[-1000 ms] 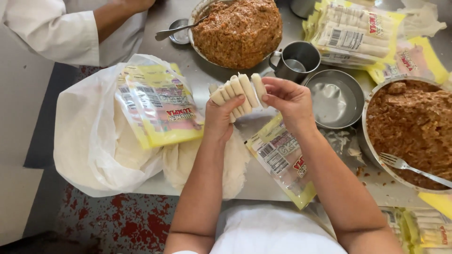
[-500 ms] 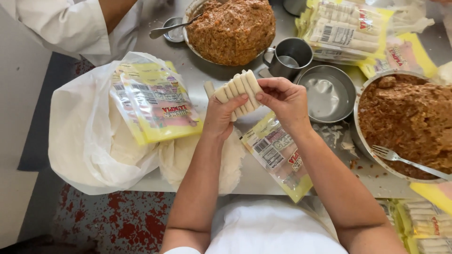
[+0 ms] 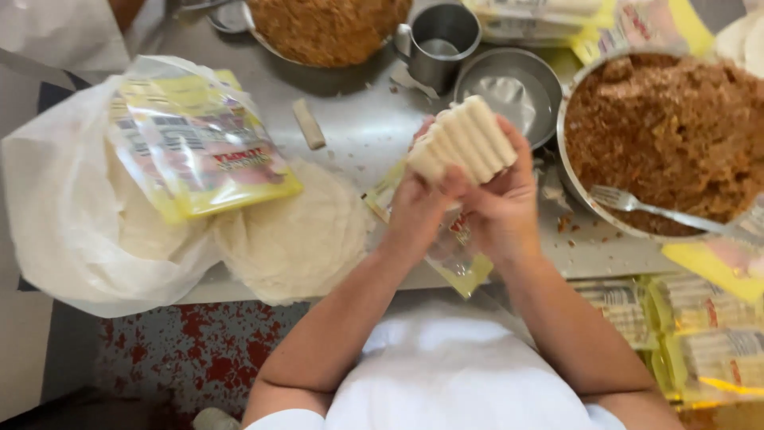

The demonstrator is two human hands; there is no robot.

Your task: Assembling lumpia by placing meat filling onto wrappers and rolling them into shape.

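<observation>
Both hands hold a block of pale white sticks [image 3: 464, 138], pressed side by side, above the steel table [image 3: 358, 127]. My left hand [image 3: 418, 207] grips the block's lower left end. My right hand [image 3: 501, 203] cups it from below and from the right. Under the hands lies a clear and yellow plastic packet [image 3: 458, 255]. One loose white stick [image 3: 309, 123] lies on the table to the left of the hands.
Round thin wrappers [image 3: 298, 231] lie left of the hands, beside a yellow packet [image 3: 199, 151] on a white plastic bag [image 3: 56, 207]. A bowl of brown filling [image 3: 676, 135] with a fork [image 3: 637, 203] is right. A metal mug [image 3: 438, 40], an empty steel bowl [image 3: 513, 84], another filling bowl [image 3: 326, 28] stand behind.
The hands have brought the stick block closer together and lower in view. The camera has moved nearer to the table and shifted. The other person's sleeve has nearly left the top left.
</observation>
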